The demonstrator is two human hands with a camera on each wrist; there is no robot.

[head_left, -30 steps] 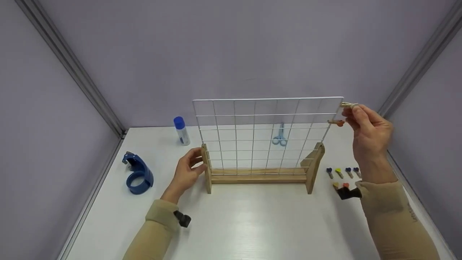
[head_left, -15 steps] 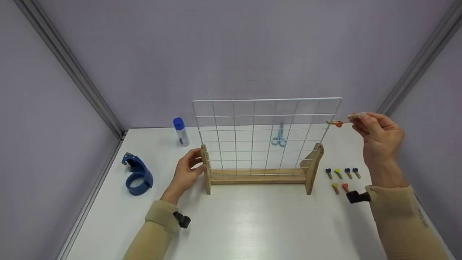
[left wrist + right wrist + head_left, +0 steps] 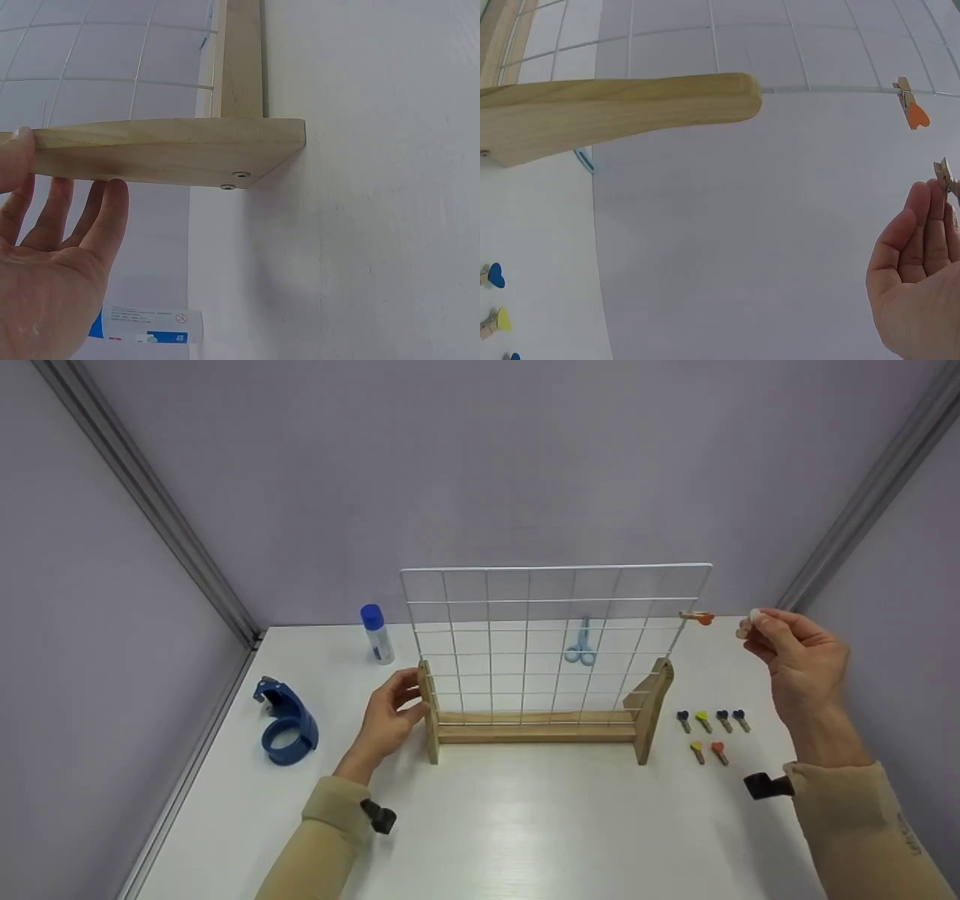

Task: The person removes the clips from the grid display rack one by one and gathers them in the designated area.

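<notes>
A white wire grid [image 3: 527, 645] stands upright in a wooden base on the table. At its left, my left hand [image 3: 386, 721] holds the wooden side piece [image 3: 150, 157], thumb on one edge and fingertips against the outer face. To the right of the grid, apart from it, my right hand [image 3: 806, 660] pinches a small wooden clothespin [image 3: 743, 631] with a white piece at the thumb. Another clothespin [image 3: 697, 617], bearing an orange heart, is clipped on the grid's right side wire; it also shows in the right wrist view, above the fingers.
Several heart-topped clothespins [image 3: 703, 721] in blue, yellow and orange lie in two rows right of the base. Light blue scissors [image 3: 581, 652] lie behind the grid. At the left are an upright glue stick [image 3: 378, 639] and a blue tape dispenser [image 3: 304, 727].
My right hand has drawn the clothespin off the grid's upper right corner and moved it right and down, turning it. The left hand has stayed at the wooden side piece.
</notes>
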